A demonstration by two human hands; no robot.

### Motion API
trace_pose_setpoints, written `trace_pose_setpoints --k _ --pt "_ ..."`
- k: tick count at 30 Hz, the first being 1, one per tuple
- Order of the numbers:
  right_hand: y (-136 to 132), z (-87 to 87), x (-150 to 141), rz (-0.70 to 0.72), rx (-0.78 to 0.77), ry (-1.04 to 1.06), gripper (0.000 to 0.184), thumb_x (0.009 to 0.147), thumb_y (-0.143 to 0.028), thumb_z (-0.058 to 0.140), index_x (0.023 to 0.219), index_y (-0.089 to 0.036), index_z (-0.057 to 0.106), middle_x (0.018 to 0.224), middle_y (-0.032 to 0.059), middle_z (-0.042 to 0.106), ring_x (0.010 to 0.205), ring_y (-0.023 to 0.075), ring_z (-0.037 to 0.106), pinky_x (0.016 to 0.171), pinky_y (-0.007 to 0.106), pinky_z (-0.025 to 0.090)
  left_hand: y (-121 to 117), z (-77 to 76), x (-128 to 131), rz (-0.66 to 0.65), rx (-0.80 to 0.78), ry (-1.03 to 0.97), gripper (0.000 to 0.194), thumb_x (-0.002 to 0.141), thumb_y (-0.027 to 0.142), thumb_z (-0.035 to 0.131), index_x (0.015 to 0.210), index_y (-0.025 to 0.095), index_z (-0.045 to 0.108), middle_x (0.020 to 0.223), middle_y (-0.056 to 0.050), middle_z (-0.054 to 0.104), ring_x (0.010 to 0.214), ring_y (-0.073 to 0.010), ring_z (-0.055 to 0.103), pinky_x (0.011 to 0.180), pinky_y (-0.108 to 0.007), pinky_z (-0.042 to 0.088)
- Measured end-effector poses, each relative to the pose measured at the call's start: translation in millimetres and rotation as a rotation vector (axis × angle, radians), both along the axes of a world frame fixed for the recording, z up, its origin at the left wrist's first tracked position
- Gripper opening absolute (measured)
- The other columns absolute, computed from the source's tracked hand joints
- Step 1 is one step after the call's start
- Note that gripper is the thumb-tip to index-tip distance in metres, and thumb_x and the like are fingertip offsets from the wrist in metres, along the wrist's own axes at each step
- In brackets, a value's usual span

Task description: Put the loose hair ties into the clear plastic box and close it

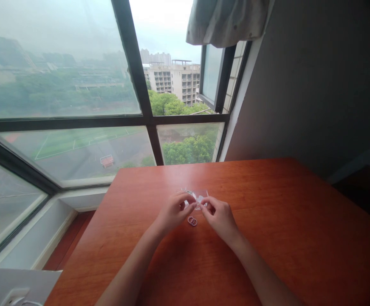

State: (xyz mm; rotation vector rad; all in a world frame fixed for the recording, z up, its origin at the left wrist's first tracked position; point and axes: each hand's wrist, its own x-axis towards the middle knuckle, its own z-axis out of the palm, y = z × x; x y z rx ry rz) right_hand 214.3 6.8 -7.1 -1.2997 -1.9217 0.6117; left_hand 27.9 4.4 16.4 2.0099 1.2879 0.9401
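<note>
My left hand (176, 209) and my right hand (219, 216) meet over the middle of the table. Thumb and fingers are pinched on both, with the fingertips almost touching. Whatever they grip is too small to make out. Clear, crinkled plastic (200, 199), perhaps a small bag, shows between and just behind the fingers, with whitish bits in or on it; the left hand partly hides it. Below the fingertips, two small pinkish-purple rings (192, 220) lie overlapping on the wood, touched by neither hand.
The reddish-brown wooden table (277, 204) stretches under both forearms. Beyond its far edge are dark-framed windows (149, 121), one pane standing open, with a grey curtain (227, 21) above. A dark wall (299, 93) rises at the right. A white socket (15, 295) is at lower left.
</note>
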Motion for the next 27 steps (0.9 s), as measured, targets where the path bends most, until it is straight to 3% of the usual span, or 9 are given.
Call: trace_pose_setpoints --k 7,14,16,22,27 --pt "-1 1.5 -1 -0.008 -0.007 0.038 0.016 0.084 -0.031 0.055 0.082 -0.02 0.066 0.053 -0.0039 0.052 0.05 0.0124 0.049 0.053 0.022 0.035 0 -4.5 3 -0.006 0.002 0.015 0.014 0.083 0.023 0.055 0.077 0.017 0.066 0.069 -0.001 0.061 0.058 -0.0092 0.048 0.056 -0.02 0.039" --pt "-1 -3.4 -2 -0.005 -0.054 -0.088 0.018 0.084 -0.029 0.057 0.096 -0.023 0.068 0.058 -0.003 0.06 0.056 0.0146 0.056 0.057 0.023 0.037 11 -16.5 -10 0.343 0.16 0.198 0.013 0.085 0.024 0.054 0.081 0.02 0.065 0.076 0.0 0.066 0.06 -0.0115 0.052 0.058 -0.022 0.037" --pt "-1 -4.8 -3 0.006 -0.075 -0.125 0.016 0.084 -0.028 0.057 0.095 -0.024 0.068 0.061 -0.0023 0.063 0.057 0.0151 0.059 0.059 0.023 0.038 15 -19.4 -13 0.384 0.168 0.255 0.013 0.085 0.025 0.054 0.084 0.021 0.066 0.081 -0.001 0.067 0.062 -0.0124 0.054 0.058 -0.023 0.037" --pt "-4 -6.3 -6 0.055 -0.122 -0.201 0.016 0.084 -0.025 0.058 0.096 -0.027 0.069 0.079 0.0008 0.073 0.074 0.0178 0.066 0.067 0.024 0.041 17 -23.6 -15 0.367 0.167 0.3 0.016 0.088 0.027 0.052 0.093 0.022 0.066 0.089 -0.002 0.067 0.066 -0.013 0.058 0.059 -0.022 0.04" --pt "-5 -4.9 -5 0.089 -0.161 -0.236 0.016 0.083 -0.023 0.059 0.095 -0.027 0.069 0.08 -0.001 0.073 0.075 0.0166 0.066 0.068 0.023 0.039 12 -23.8 -22 0.323 0.159 0.296 0.016 0.086 0.023 0.051 0.092 0.02 0.066 0.086 -0.002 0.065 0.067 -0.0131 0.058 0.059 -0.023 0.04"
